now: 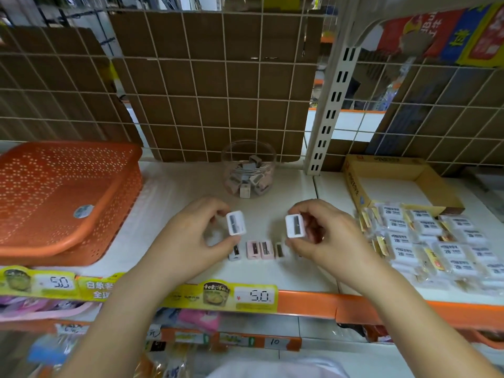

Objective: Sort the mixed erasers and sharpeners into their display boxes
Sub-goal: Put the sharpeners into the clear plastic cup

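My left hand (191,236) pinches a white sharpener (236,222) between thumb and fingers, blade side up. My right hand (327,238) pinches a second white sharpener (295,225) the same way. Both are held just above the white shelf (174,186). Below them a short row of sharpeners (257,250), grey, pink and white, lies on the shelf. A clear round tub (248,170) with several sharpeners stands behind, near the wire grid. To the right, wrapped erasers (436,241) lie in a pile in front of a yellow cardboard display box (354,184), which looks nearly bare inside.
An orange perforated basket (62,200) lies upside down at the left. A wire grid backed with cardboard (212,85) closes the rear. A slotted upright post (331,110) divides the shelves. Price labels (253,296) run along the orange front edge.
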`<state>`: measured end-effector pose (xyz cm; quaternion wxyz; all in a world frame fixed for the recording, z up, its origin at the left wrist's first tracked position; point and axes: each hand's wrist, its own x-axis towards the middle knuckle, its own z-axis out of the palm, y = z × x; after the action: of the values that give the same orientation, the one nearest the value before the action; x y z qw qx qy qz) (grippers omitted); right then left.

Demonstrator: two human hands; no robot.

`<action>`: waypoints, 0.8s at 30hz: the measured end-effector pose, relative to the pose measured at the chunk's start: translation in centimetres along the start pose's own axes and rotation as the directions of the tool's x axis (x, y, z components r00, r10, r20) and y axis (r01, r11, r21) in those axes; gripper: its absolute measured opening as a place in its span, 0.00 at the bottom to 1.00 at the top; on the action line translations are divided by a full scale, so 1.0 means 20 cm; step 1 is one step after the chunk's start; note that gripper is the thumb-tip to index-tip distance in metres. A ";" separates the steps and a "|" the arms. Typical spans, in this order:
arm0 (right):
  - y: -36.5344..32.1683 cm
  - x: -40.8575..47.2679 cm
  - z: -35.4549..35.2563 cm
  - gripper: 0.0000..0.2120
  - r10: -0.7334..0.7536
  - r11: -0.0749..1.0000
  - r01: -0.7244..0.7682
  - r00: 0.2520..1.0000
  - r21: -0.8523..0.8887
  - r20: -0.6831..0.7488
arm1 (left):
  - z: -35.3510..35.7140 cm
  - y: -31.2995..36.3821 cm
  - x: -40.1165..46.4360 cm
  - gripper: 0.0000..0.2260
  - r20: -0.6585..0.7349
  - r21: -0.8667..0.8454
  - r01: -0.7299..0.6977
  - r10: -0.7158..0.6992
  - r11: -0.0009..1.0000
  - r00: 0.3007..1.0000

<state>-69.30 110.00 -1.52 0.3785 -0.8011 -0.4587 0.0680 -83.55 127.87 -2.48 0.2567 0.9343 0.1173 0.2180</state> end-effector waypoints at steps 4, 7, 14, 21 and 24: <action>-0.04 0.02 0.02 0.19 -0.090 0.995 0.092 0.995 0.044 -0.041 | 0.00 0.05 0.04 0.14 -0.049 0.006 -0.081 0.081 0.997 0.995; -0.04 0.04 0.02 0.19 -0.108 0.993 0.109 0.994 0.037 -0.029 | 0.00 0.04 0.04 0.15 -0.060 0.020 -0.092 0.093 0.996 0.994; -0.04 0.24 0.03 0.17 -0.069 0.996 0.073 0.994 0.043 -0.090 | -0.04 0.01 0.20 0.13 -0.083 0.010 0.011 -0.010 1.000 0.997; 0.04 0.67 0.15 0.18 0.069 0.996 -0.073 0.995 -0.059 -0.075 | 0.05 -0.17 0.61 0.12 0.049 0.020 0.218 -0.218 0.976 0.975; 0.07 0.70 0.17 0.19 0.094 0.990 -0.095 0.995 -0.104 -0.017 | 0.06 -0.20 0.65 0.13 0.119 0.007 0.240 -0.239 0.971 0.964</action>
<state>-61.87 122.38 -1.48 0.3350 -0.8410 -0.4210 0.0569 -71.91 134.98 -1.00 0.2911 0.9235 0.2132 0.1298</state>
